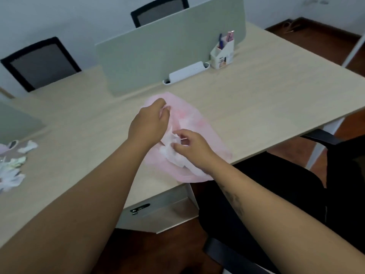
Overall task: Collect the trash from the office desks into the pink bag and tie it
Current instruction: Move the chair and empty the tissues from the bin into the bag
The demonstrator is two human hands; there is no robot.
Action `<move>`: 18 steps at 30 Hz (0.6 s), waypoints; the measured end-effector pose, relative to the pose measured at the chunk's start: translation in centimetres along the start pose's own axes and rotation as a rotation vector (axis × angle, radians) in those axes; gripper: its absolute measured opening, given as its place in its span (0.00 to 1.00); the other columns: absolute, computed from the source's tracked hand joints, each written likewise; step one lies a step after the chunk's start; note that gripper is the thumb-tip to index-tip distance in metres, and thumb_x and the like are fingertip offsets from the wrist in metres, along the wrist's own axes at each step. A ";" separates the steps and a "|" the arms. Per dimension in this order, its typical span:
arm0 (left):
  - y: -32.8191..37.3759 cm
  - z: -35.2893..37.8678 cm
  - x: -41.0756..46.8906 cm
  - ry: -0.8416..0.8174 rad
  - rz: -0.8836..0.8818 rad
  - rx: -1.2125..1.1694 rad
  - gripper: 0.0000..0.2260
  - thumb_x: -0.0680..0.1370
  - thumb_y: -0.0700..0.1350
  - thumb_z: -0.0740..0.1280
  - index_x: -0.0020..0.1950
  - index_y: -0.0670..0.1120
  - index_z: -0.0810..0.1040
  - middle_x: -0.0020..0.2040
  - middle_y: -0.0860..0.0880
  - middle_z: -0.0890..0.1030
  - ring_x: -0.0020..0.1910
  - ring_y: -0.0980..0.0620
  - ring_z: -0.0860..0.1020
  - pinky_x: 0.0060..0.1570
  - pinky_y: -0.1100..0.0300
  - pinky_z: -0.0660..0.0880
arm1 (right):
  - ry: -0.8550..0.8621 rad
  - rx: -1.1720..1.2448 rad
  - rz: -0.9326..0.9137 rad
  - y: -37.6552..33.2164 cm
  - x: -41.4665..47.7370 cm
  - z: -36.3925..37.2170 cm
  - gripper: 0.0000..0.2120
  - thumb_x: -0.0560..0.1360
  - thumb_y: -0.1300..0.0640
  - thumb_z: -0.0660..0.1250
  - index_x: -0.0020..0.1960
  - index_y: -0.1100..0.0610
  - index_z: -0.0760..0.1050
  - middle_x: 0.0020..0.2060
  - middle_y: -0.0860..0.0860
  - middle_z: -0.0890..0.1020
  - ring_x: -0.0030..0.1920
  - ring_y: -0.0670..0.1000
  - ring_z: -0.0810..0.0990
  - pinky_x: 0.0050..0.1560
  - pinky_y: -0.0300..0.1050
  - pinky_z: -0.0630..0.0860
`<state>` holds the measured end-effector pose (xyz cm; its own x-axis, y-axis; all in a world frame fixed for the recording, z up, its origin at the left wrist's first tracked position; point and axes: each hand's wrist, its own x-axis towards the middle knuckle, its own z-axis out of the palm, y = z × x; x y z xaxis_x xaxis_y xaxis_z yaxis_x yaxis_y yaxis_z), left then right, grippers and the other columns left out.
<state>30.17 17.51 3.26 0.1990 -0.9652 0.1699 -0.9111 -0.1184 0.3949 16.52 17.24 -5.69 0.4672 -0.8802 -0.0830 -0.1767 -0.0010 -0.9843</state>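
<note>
The pink bag (199, 123) lies on the light wooden desk (276, 91), near its front edge. My left hand (150, 121) pinches the bag's upper rim and holds the mouth apart. White crumpled tissue (177, 155) sits in the bag's mouth. My right hand (191, 147) rests on that tissue with fingers curled around it. More crumpled paper trash (11, 171) lies scattered on the desk at the far left.
A grey-green divider panel (158, 46) stands behind the bag, with a white pen holder (222, 54) and a white cable tray (187, 73) at its foot. A black office chair (296, 194) stands at my right, and two black chairs (41, 62) beyond the desk.
</note>
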 end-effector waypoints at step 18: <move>1.6 -1.6 1.0 0.011 0.113 0.040 0.09 0.81 0.52 0.56 0.46 0.49 0.69 0.40 0.44 0.77 0.41 0.38 0.75 0.37 0.52 0.70 | 0.361 -0.988 0.136 -2.5 -8.4 -18.3 0.28 0.73 0.46 0.67 0.72 0.45 0.65 0.62 0.51 0.72 0.64 0.57 0.68 0.60 0.52 0.71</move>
<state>29.51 16.71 5.48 0.0980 -0.9702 0.2217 -0.9415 -0.0182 0.3365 -2.83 15.95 0.30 0.1346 -0.9905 0.0280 -0.9097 -0.1347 -0.3928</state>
